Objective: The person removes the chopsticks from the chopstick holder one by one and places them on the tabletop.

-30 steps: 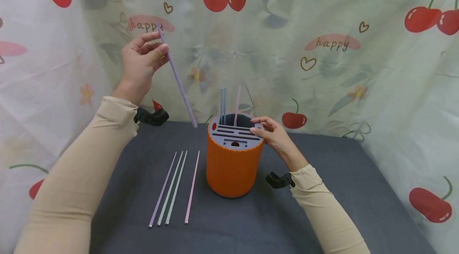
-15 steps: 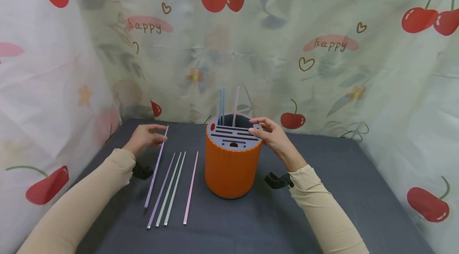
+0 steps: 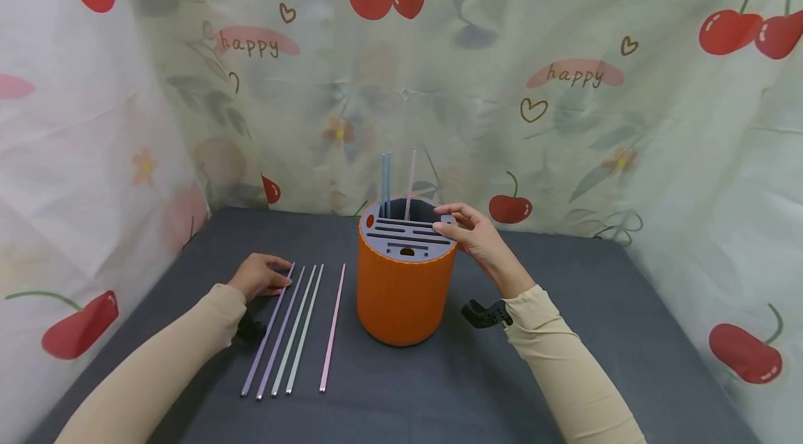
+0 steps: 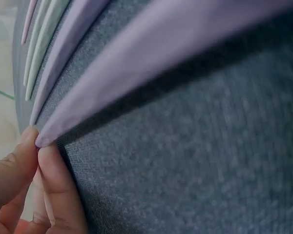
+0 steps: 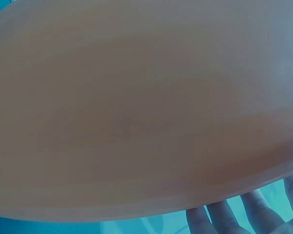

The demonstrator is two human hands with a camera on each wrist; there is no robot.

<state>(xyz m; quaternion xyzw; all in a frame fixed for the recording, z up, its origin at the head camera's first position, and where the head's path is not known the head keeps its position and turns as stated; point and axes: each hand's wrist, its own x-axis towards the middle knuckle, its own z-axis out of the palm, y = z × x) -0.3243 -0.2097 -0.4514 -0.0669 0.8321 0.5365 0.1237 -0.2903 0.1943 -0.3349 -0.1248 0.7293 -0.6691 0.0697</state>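
My left hand pinches the far end of a purple chopstick, which lies lengthwise at the left of a row. In the left wrist view, thumb and finger meet at the tip of that chopstick. Just right of it lie another purple chopstick, two pale green chopsticks and a pink chopstick. My right hand grips the rim of an orange utensil holder with a grey slotted top. The holder's side fills the right wrist view, with fingertips at its edge.
Two blue chopsticks and a pink one stand in the holder's rear opening. A dark grey cloth covers the table. A cherry-print curtain hangs behind and at both sides.
My left hand has brought the purple chopstick down from the air and laid it beside the others, moving slightly nearer over the last half second. The right hand has stayed on the holder.
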